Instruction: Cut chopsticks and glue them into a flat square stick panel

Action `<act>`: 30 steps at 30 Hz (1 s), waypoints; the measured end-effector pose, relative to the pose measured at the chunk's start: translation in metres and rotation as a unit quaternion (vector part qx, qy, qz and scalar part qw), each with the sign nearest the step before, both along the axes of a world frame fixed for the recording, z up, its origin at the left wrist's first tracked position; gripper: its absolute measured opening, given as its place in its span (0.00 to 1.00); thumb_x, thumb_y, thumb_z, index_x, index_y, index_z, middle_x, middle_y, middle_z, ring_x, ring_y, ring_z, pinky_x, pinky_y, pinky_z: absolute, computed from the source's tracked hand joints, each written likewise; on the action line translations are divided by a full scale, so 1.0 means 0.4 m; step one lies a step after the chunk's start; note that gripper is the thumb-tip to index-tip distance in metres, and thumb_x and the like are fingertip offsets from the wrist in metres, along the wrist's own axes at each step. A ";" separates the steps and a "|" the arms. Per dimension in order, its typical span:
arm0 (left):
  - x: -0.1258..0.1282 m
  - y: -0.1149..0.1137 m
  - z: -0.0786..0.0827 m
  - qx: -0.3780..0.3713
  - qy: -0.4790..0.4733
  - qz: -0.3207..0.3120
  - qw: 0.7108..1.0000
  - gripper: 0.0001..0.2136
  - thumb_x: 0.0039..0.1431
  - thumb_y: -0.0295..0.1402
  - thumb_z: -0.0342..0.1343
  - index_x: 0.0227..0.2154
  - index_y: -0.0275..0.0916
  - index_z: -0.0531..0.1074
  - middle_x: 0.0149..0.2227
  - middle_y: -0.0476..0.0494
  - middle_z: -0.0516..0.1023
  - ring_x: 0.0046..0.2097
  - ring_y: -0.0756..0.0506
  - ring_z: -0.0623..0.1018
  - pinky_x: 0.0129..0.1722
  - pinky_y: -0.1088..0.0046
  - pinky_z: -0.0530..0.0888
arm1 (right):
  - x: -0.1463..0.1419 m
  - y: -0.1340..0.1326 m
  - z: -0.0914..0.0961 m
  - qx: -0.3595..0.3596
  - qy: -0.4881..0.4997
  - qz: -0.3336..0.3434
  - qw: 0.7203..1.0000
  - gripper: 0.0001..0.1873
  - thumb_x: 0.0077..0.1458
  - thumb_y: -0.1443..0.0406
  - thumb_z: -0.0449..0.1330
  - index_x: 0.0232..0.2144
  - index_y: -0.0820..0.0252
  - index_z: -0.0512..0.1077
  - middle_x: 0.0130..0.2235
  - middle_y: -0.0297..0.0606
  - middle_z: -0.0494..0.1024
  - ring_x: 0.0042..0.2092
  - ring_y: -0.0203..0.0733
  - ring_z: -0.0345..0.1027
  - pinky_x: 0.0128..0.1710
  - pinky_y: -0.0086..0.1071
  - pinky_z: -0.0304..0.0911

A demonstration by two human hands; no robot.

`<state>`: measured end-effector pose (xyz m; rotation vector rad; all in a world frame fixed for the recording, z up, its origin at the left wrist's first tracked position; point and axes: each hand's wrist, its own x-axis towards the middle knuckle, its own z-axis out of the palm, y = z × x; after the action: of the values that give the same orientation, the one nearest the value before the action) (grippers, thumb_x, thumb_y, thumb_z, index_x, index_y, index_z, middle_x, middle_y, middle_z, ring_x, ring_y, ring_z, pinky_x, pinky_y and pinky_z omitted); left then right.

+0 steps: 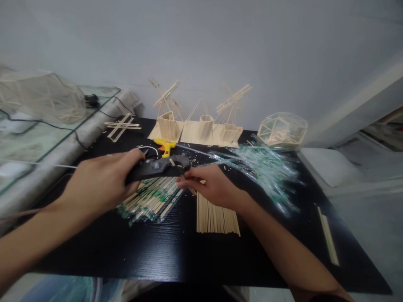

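My left hand (100,174) is wrapped round a pair of black hand cutters (154,167), held above the table with the jaws pointing right. A short piece of a thin wooden stick (171,162) shows at the jaws. Close beside the jaw tip, my right hand (214,184) pinches the stick between thumb and fingers; most of it is hidden. Below the hands lie a row of bare wooden sticks (217,214) and a pile of chopsticks in plastic wrappers (154,199). A yellow glue gun (166,147) lies just behind the cutters.
Windmill-like stick models (170,126) stand along the wall. Crossed sticks (122,126) lie at back left. Torn plastic wrappers (270,172) and a faceted stick frame (283,129) are at right. Loose sticks (327,237) lie near the right edge of the black table (141,251).
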<state>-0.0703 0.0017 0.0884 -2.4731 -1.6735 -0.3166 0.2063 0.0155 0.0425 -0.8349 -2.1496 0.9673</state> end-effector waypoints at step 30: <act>0.216 0.005 -0.210 -0.273 -0.250 -0.122 0.921 0.24 0.70 0.56 0.40 0.32 0.41 0.65 0.32 0.43 0.74 0.34 0.40 0.74 0.36 0.64 0.64 | 0.154 -0.165 -0.060 -0.167 0.067 -0.256 0.950 0.15 0.69 0.54 0.58 0.45 0.58 0.77 0.40 0.39 0.82 0.38 0.41 0.77 0.42 0.34 0.71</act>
<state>0.0161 0.0037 0.0043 -3.2487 -1.8211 -0.6312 0.2680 -0.0504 0.0185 -1.3629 -1.5513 1.0792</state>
